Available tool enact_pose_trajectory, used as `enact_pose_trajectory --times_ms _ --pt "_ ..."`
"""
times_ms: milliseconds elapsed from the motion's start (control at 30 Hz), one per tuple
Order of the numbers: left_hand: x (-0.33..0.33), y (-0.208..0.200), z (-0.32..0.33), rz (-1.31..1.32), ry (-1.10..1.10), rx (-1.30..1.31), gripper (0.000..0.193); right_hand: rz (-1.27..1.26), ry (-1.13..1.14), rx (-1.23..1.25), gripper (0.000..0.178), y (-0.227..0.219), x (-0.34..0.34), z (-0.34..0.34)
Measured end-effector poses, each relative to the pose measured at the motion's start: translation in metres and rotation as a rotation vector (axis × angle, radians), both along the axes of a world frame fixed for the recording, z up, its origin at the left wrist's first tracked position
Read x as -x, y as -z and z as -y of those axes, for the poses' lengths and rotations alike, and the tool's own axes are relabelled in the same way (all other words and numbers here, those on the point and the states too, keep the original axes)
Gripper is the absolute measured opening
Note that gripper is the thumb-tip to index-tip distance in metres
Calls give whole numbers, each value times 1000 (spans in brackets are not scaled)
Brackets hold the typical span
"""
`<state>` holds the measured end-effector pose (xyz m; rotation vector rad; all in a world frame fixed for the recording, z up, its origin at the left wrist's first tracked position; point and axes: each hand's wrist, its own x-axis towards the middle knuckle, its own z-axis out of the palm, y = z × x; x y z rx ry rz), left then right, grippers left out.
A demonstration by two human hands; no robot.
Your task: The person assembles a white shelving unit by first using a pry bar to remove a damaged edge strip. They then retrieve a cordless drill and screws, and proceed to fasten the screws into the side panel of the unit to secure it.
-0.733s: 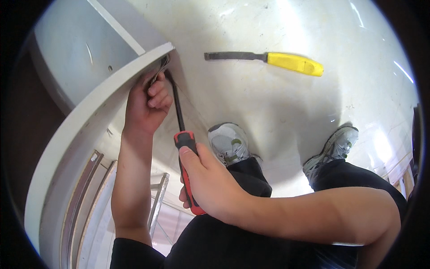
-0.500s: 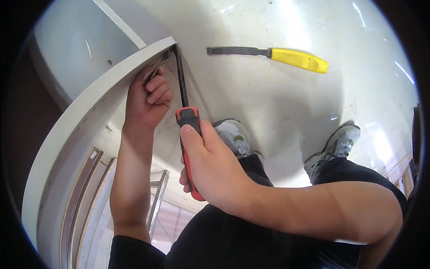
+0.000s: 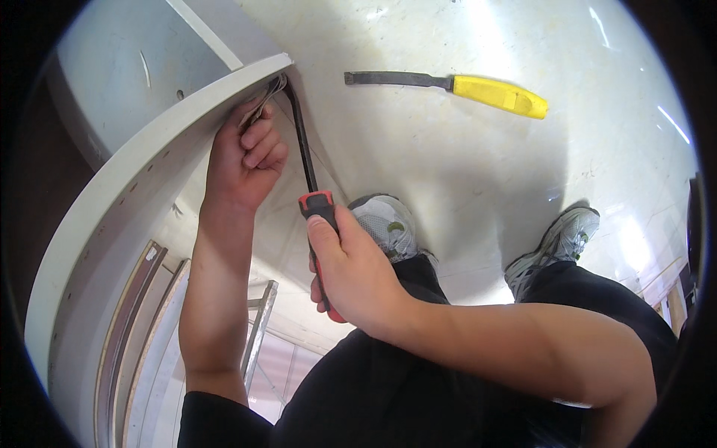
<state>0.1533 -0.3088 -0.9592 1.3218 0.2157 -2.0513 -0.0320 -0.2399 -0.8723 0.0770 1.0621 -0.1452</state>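
My right hand (image 3: 357, 272) is closed around the red and black handle of a pry bar (image 3: 302, 138). The dark shaft points away from me, and its bent tip sits against the inner side of a long white panel (image 3: 168, 112), close to the panel's far end. Close by, my left hand (image 3: 248, 157) is closed on a thin, ragged strip (image 3: 265, 103) at that same inner side. Part of the strip is hidden behind my fingers. To the right of the pry bar, a chisel (image 3: 493, 95) with a yellow handle and a dark flat blade lies on the floor.
Grey-white boards (image 3: 153, 52) join the panel at the upper left. Several long trim pieces (image 3: 142, 321) lean at the lower left beside a metal ladder-like frame (image 3: 259, 328). My shoes (image 3: 388, 224) stand on the glossy pale floor (image 3: 455, 172).
The pry bar has slid slightly toward me, and its tip has come a little away from the panel's end. My left hand keeps its grip on the strip, which shows more now.
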Motion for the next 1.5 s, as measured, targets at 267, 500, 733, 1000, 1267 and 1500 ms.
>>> enact_pose_trajectory --times_ms 267,500,733,1000,1267,1500 --pt "24 -23 -18 -7 -19 -194 48 20 74 -126 44 -55 -30 75" --pt "36 -9 -18 -188 -297 -88 43 78 189 9 46 -48 -44 63" --pt "21 44 -8 -123 -222 66 38 177 -118 252 36 -41 -21 89" --pt "32 23 -10 69 -222 57 40 -69 -1009 243 39 -54 120 99" --pt "53 9 0 145 -331 22 50 -946 -1059 1606 47 73 226 116" --pt "35 8 -3 29 -183 138 40 -1190 -1244 1752 54 116 223 156"
